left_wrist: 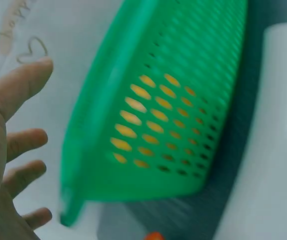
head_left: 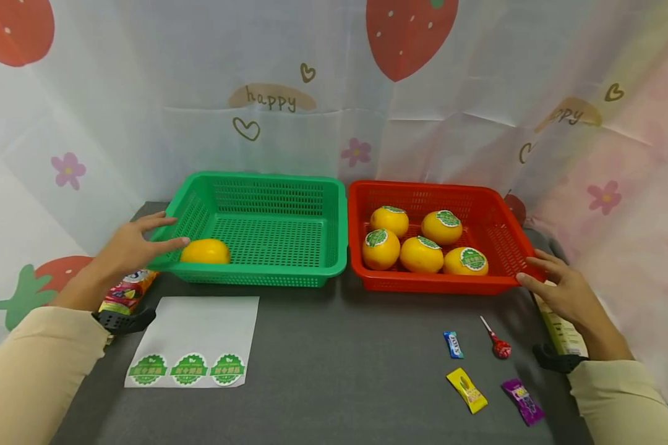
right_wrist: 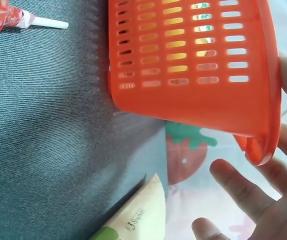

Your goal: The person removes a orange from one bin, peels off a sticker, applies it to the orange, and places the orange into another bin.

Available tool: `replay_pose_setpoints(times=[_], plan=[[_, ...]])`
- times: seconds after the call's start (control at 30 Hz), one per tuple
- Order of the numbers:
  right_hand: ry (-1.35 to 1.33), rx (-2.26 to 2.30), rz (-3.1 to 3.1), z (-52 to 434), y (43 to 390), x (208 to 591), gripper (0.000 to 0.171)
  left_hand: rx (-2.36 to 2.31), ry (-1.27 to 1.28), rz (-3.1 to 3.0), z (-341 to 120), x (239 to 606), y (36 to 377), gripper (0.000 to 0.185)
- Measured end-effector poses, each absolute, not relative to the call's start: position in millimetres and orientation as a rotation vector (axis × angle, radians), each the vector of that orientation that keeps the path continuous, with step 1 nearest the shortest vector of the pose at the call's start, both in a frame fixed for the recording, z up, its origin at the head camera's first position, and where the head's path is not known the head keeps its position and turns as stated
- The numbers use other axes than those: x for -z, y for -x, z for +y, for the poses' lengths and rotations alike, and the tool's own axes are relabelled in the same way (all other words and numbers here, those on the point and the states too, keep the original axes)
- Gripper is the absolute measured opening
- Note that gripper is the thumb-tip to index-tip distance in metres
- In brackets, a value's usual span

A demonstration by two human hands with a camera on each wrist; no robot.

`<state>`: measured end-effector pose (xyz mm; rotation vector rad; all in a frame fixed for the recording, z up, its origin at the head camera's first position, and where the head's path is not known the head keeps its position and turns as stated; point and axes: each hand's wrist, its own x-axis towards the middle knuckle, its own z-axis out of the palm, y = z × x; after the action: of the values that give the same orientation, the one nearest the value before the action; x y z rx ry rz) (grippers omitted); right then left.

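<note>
My left hand [head_left: 133, 247] is at the left end of a green plastic basket [head_left: 278, 272], its fingers spread. The left wrist view shows these fingers [left_wrist: 27, 143] holding nothing beside the rim. One orange fruit [head_left: 205, 252] lies in that basket's front left corner, with no sticker visible. At the right front corner of a red basket [head_left: 423, 283], my right hand [head_left: 562, 287] has its thumb and fingers at the rim, loosely extended. Several orange fruits [head_left: 421, 254] with round green stickers sit inside the red basket.
A white sheet [head_left: 200, 327] with three green stickers lies front left. A lollipop [head_left: 501, 348], a blue candy [head_left: 453, 345], a yellow candy [head_left: 467, 390] and a purple candy [head_left: 523, 402] lie front right. Packages lie beside both forearms; a printed curtain [head_left: 200, 62] hangs behind.
</note>
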<state>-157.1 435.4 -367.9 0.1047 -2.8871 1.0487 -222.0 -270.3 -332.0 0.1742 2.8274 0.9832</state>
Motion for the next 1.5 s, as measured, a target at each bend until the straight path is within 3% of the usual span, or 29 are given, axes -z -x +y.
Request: replay_pose_setpoints(times=[0.2, 0.37, 0.67, 0.87, 1.1, 1.5], plan=[[-0.107, -1.033, -2.914, 432.2, 157.9, 356.7, 0.066, -0.929, -0.279, 2.868, -280.5, 356.1, 218.3, 0.083], [-0.12, -1.03, -2.898, 410.8, 165.6, 320.7, 0.066, -1.034, -0.27, 2.878, -279.8, 367.8, 215.6, 0.084], [-0.579, -1.039, -2.972, 304.4, 203.4, 239.3, 0.056, -1.095, -0.23, 2.912, -285.2, 374.8, 209.9, 0.082], [-0.962, -0.88, -3.092, 222.4, 240.8, 211.6, 0.057, -1.097, -0.233, 2.915, -284.2, 374.9, 209.4, 0.082], [-1.373, -0.678, -3.058, 128.6, 281.4, 221.2, 0.058, -1.122, -0.243, 2.91, -282.3, 376.2, 210.8, 0.082], [-1.718, 0.048, -2.963, -2.3, 322.5, 276.9, 0.06, -1.196, -0.227, 2.896, -282.0, 375.4, 207.4, 0.081]])
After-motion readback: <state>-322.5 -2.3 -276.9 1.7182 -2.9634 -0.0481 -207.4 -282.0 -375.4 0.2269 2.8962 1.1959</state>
